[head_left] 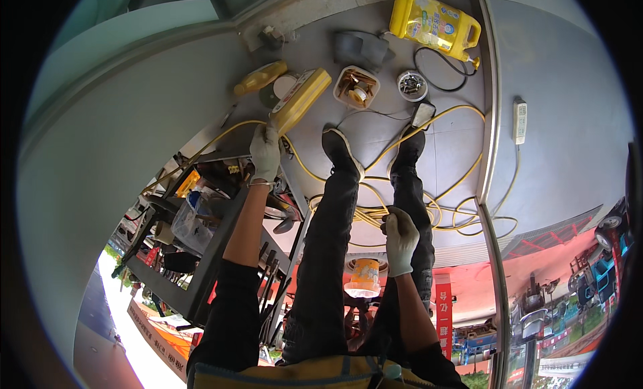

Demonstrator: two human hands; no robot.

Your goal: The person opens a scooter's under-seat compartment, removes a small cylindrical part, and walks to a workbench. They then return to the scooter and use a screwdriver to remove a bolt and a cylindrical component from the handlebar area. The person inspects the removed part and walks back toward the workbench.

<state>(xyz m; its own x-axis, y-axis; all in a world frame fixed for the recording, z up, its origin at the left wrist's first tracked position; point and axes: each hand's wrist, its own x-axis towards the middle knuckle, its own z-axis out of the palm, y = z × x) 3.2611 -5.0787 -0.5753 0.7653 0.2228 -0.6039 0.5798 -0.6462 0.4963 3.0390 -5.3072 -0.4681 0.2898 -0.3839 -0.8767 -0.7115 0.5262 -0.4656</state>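
A thin yellow hose [462,111] loops over the grey floor around my shoes and gathers in a tangle of coils. My left hand [266,151], in a white glove, is closed around this hose at the left, right beside the lower end of a yellow bottle [301,101]. Between my lower legs, above the coils, my right hand [402,238] is gloved too, with its fingers curled. A small dark shape shows at its fingertips, and a strand of hose runs up to them. What lies inside that grip is hidden.
Ahead are a large yellow jug [435,26], a tub of small parts [356,88], a bowl of metal pieces [412,86] and a black cable loop [439,88]. A cluttered workbench [181,292] stands left. A metal rail [492,154] and power strip [520,121] are right.
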